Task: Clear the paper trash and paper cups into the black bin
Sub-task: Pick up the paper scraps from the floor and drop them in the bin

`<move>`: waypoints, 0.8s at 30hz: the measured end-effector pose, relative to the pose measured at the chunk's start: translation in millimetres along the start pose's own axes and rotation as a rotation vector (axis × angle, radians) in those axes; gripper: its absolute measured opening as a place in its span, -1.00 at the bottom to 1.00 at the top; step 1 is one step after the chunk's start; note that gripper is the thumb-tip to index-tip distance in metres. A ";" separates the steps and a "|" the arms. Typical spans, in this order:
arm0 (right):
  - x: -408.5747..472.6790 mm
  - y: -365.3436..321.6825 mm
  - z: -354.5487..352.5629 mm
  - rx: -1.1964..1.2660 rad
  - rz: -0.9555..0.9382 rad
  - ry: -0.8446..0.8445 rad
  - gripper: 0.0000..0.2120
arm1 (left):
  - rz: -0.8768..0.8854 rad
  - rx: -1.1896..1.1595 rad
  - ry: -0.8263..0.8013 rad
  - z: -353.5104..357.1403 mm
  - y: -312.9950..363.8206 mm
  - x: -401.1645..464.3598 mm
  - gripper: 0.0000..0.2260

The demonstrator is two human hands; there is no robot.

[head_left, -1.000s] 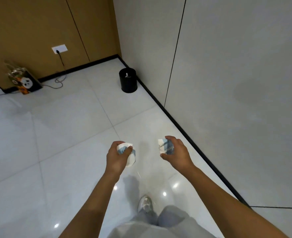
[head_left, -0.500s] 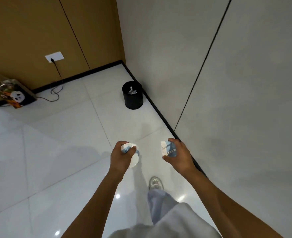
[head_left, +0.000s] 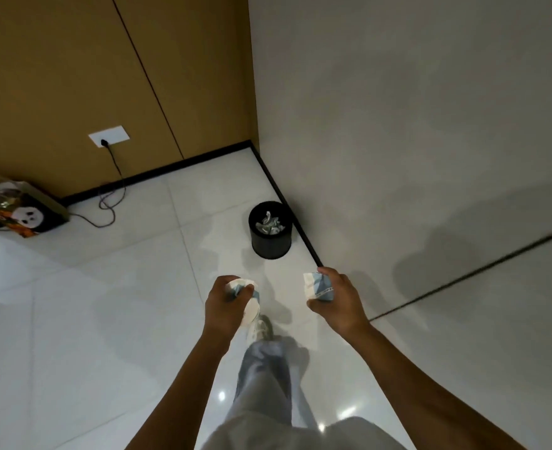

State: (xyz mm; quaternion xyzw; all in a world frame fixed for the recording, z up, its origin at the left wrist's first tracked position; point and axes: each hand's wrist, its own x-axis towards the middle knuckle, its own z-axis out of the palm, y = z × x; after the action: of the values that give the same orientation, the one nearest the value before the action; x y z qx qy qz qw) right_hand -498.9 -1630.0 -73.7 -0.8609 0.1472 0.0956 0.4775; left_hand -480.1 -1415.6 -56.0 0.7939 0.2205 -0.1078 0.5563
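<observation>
Head view: black bin [head_left: 270, 233] stands upright on the floor by the wall, ahead of both hands, nearer the right hand [head_left: 336, 297]. Each hand's fingers curl round a crumpled paper cup; left hand [head_left: 226, 303].

Office corner (panelled walls [head_left: 73, 76], tiles [head_left: 73, 319])
</observation>
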 end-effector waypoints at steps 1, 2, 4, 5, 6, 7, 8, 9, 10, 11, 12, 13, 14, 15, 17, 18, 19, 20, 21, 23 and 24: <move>25.0 -9.1 4.2 0.002 0.004 -0.009 -0.37 | -0.007 -0.003 -0.004 0.0 10.5 26.2 -0.76; 49.0 -16.7 8.3 -0.001 0.016 -0.021 -0.37 | -0.025 0.008 -0.007 -0.7 20.3 51.3 -0.75; 93.7 -33.9 14.8 -0.005 0.048 -0.052 -0.37 | -0.063 0.013 -0.012 -2.6 40.3 95.6 -0.72; 116.4 -42.9 16.8 -0.006 0.050 -0.063 -0.37 | -0.060 0.002 -0.017 -2.8 50.3 117.2 -0.71; 139.4 -52.2 17.8 -0.006 0.054 -0.068 -0.37 | -0.055 -0.005 -0.016 -2.5 60.8 139.0 -0.72; 161.7 -60.3 18.5 -0.006 0.057 -0.066 -0.37 | -0.058 -0.005 -0.008 -2.1 71.2 159.8 -0.73; 181.9 -67.4 19.2 -0.010 0.056 -0.071 -0.37 | -0.065 -0.002 -0.003 -0.7 80.9 178.8 -0.74; 198.8 -73.7 19.5 -0.015 0.050 -0.083 -0.38 | -0.075 0.003 -0.008 1.7 88.8 195.1 -0.75; 213.7 -78.2 19.4 -0.023 0.046 -0.094 -0.38 | -0.090 0.009 -0.015 5.1 93.9 209.9 -0.75; 227.9 -80.3 19.1 -0.030 0.045 -0.103 -0.39 | -0.110 0.009 -0.015 9.1 97.2 224.2 -0.75; 243.1 -80.9 18.4 -0.036 0.043 -0.111 -0.39 | -0.131 0.004 -0.011 13.9 100.5 238.6 -0.74; 259.4 -81.5 17.5 -0.046 0.040 -0.121 -0.38 | -0.144 -0.004 -0.008 19.0 104.6 253.2 -0.74; 276.4 -81.5 16.7 -0.060 0.036 -0.138 -0.38 | -0.152 -0.005 -0.002 24.3 107.9 268.3 -0.72; 294.4 -79.8 16.1 -0.074 0.035 -0.163 -0.38 | -0.166 0.001 0.011 30.2 109.6 284.0 -0.71; 327.1 -78.3 16.9 -0.091 0.048 -0.225 -0.37 | -0.211 0.006 0.049 39.8 112.7 308.7 -0.69; 344.8 -78.4 19.2 -0.102 0.046 -0.246 -0.37 | -0.228 -0.013 0.071 44.6 112.9 320.9 -0.69; 363.2 -77.8 22.3 -0.117 0.044 -0.264 -0.37 | -0.246 -0.032 0.091 49.8 112.0 332.5 -0.69; 382.0 -76.7 25.7 -0.134 0.050 -0.274 -0.36 | -0.269 -0.042 0.106 55.5 110.4 343.5 -0.69; 400.2 -75.6 30.3 -0.150 0.058 -0.281 -0.36 | -0.290 -0.045 0.112 60.9 108.5 354.3 -0.69; 433.7 -70.8 41.7 -0.182 0.072 -0.290 -0.34 | -0.318 -0.048 0.103 71.3 102.0 376.2 -0.70; 448.7 -66.9 47.7 -0.194 0.087 -0.288 -0.33 | -0.340 -0.058 0.107 76.0 97.2 387.3 -0.71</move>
State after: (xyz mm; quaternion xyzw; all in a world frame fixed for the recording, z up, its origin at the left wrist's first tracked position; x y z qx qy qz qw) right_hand -55.9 -1628.6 -182.6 -0.8731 0.1047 0.2521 0.4039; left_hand -88.2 -1424.8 -163.3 0.7333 0.3839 -0.1514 0.5404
